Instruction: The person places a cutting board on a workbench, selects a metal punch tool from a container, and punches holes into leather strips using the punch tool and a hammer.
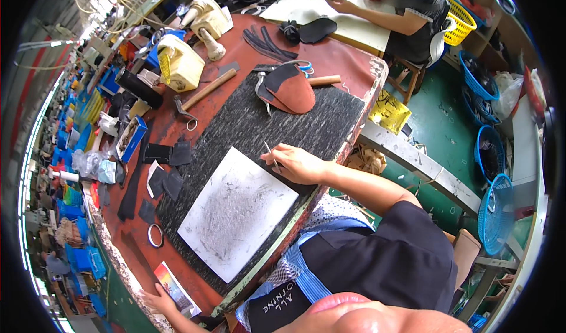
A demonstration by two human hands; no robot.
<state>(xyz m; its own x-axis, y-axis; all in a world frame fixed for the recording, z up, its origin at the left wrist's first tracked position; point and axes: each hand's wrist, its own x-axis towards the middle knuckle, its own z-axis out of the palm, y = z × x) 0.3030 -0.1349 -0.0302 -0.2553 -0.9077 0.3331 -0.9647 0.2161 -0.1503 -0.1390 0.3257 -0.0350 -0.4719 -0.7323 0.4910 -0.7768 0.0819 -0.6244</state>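
Note:
My right hand (298, 164) is closed around a slim, silvery pen-like tool (271, 155), its tip pointing up and away. The hand hovers or rests by the upper right corner of a white board (236, 215) covered with dark scuff marks; whether it touches cannot be told. Under the board lies a dark speckled stone slab (221, 138). At the lower left, my left hand (157, 301) lies with fingers apart at the worktable's edge, beside a card with a colourful picture (175, 289). I see nothing held in it.
Beyond the board lie red-brown and black shoe pieces (292, 91) and a hammer (206, 91). Black scraps (171, 183) and a tape roll (155, 235) lie left. A co-worker's arm (383, 17) is at the far table. Blue baskets (495, 209) stand right.

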